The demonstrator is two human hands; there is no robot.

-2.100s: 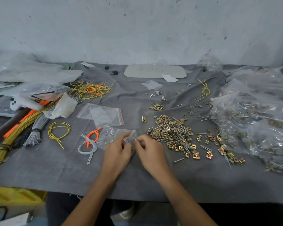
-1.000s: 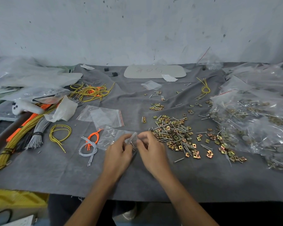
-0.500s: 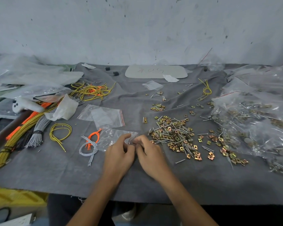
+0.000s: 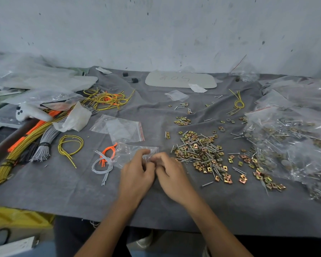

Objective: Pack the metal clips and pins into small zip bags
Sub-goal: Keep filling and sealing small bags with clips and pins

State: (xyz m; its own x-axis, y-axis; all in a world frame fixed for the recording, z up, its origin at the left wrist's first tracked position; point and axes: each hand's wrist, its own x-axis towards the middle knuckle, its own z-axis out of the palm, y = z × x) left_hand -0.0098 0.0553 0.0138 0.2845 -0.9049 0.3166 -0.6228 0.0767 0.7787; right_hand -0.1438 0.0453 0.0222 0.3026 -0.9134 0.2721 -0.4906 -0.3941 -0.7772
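- On the cloth (image 4: 63, 191), a small bag (image 4: 131, 152) is pinched by the left hand (image 4: 137, 173) and right hand (image 4: 171, 176).
- Sealing seems underway; its mouth must next be pressed shut.

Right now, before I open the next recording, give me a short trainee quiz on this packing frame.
1. True or false: the left hand and the right hand both pinch the small zip bag.
2. The loose pile of clips and pins lies: A) to the left of the hands, B) to the right of the hands, C) in a tray.
3. Fill in: the empty zip bag behind the held one has a ___ seal strip.
Key: 1 true; 2 B; 3 red.
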